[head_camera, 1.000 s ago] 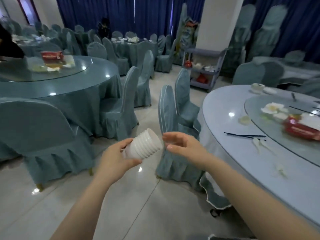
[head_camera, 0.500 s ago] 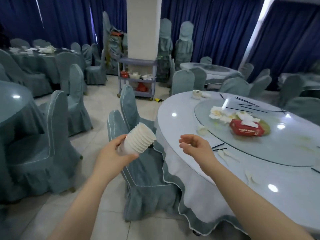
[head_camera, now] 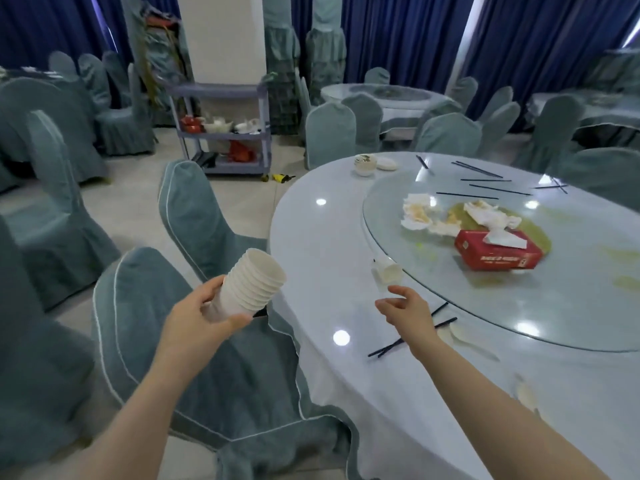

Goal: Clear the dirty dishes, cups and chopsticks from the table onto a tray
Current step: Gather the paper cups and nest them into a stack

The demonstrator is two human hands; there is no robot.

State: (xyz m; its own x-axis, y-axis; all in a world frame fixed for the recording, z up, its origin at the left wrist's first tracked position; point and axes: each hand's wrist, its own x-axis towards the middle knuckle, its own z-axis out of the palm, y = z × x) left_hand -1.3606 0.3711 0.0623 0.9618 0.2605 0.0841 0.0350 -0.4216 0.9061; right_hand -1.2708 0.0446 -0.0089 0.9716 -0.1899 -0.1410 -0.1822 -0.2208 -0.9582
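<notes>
Left hand (head_camera: 197, 317) grips a nested stack of cups (head_camera: 251, 282), fingers curled round its lower end; the stack tilts mouth-up and toward the table, held off the table's near-left edge above a chair (head_camera: 214, 368).

Right hand (head_camera: 403, 308) holds nothing; fingers loosely spread, thumb apart, a fairly wide opening, palm turned leftward. Forearm reaches in from the lower right over the table (head_camera: 318, 258).

Target, by my reading: a single cup (head_camera: 388, 270) lying on its side against the rim of the glass turntable (head_camera: 388, 216). It sits just beyond the right fingertips, up and slightly left of them. Long axis seems to run roughly left-right, though blur leaves this uncertain. Right hand is clearly the nearer one.

Pair of chopsticks (head_camera: 412, 337) lies near the table's front edge, partly under the right wrist. More chopsticks (head_camera: 485, 188) sit toward the far edge.

No tray identified with certainty.
</notes>
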